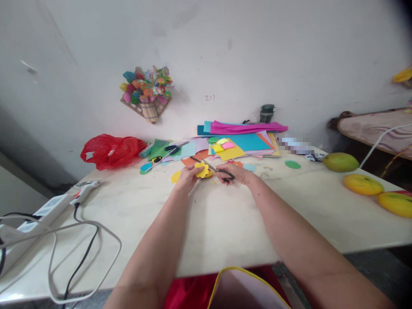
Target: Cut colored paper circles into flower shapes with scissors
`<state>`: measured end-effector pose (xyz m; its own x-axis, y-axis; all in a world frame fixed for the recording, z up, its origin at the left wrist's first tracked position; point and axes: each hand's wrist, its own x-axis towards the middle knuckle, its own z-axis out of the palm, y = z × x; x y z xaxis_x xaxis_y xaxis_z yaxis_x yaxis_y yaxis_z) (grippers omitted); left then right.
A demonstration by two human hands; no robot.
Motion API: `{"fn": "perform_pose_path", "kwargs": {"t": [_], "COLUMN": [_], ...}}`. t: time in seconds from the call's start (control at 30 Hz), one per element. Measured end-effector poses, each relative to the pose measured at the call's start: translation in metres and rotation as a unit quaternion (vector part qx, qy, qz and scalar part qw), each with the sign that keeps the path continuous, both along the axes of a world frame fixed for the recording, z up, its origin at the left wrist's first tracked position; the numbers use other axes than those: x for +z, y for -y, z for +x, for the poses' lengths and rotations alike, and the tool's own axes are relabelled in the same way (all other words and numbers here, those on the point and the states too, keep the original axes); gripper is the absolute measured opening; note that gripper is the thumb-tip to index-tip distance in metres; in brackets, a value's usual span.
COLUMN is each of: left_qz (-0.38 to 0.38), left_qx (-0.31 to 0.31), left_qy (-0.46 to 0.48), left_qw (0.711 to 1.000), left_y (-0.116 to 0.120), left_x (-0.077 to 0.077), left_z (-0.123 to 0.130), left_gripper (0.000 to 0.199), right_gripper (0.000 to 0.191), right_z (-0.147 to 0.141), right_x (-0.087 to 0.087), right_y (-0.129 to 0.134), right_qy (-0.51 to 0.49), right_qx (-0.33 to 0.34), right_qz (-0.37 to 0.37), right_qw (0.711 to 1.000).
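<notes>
At our white table point(222, 231), coloured paper point(252, 142) lies piled at twelve o'clock.
We see a red plastic bag point(109, 151) at ten o'clock; nearer us, also at twelve, our right hand point(240, 172) and left hand point(188, 177) work close together, the right gripping dark-handled scissors point(228, 173) with blades aimed towards ten o'clock, the left pinching a yellow paper flower point(202, 170) between our hands, near the blades.

My table point(219, 231) has a red bag point(109, 152) near its back left corner, paper point(254, 141) along the back edge, fruit point(363, 184) by the right.
</notes>
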<state>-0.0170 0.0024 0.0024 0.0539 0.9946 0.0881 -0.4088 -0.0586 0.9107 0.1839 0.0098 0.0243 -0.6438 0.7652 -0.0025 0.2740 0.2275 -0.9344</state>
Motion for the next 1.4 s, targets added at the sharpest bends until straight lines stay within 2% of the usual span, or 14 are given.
{"fn": "perform_pose_path", "kwargs": {"t": [0.3,0.7,0.97,1.1,1.27,1.4], "left_qz": [-0.007,-0.009,0.002,0.004,-0.020,-0.036], "left_qx": [-0.001,-0.009,0.008,0.030,0.043,0.050], "left_qy": [0.008,0.004,0.012,0.021,0.022,-0.001], "left_qw": [1.000,1.000,1.000,0.999,0.999,0.998], "left_y": [0.0026,0.0015,-0.0019,-0.0028,-0.0018,-0.0009], "left_x": [0.0027,0.0027,-0.0001,0.0000,0.0016,0.0038], "left_z": [0.0007,-0.0015,-0.0022,-0.0023,-0.0017,0.0001], "left_gripper": [0.017,0.021,0.022,0.025,0.024,0.021], "right_gripper": [0.026,0.022,0.028,0.032,0.033,0.032], "right_z": [0.0000,-0.0020,-0.0018,-0.0009,-0.0010,-0.0018], "right_x": [-0.0033,0.0018,-0.0009,-0.0023,-0.0033,-0.0015], "right_y": [-0.0031,0.0000,-0.0022,-0.0029,-0.0015,0.0017], "right_qy": [0.011,0.014,-0.023,-0.046,-0.029,-0.019], "right_qx": [-0.006,-0.015,-0.042,-0.021,0.008,0.008], "right_qz": [0.005,-0.019,0.019,0.030,0.007,0.000], "right_qw": [1.000,1.000,0.999,0.998,1.000,1.000]}}
